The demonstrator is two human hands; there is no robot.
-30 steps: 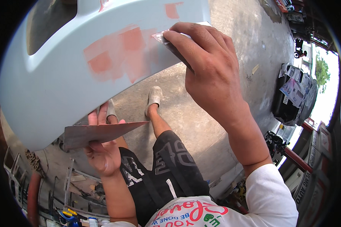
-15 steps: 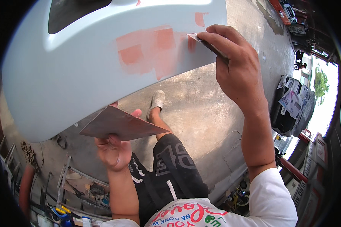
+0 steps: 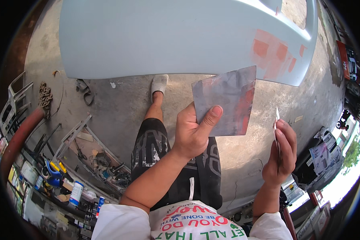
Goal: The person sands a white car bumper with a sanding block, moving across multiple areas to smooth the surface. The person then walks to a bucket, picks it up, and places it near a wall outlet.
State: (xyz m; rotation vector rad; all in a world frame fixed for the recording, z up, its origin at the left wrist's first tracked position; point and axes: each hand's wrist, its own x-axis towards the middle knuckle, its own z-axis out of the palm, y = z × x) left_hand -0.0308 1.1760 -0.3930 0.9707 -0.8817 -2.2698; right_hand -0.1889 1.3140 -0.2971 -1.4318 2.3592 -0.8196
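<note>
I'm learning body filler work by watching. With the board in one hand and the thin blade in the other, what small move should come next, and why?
Probably bring the blade in the right hand across to the red smear on the metal board held by the left hand and scoop a little. The blade is held clear of the board, and the pale panel shows reddish patches.

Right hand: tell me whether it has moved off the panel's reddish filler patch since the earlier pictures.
Yes. The right hand, pinching a thin spreader, has come down off the reddish filler patch on the pale panel.
</note>
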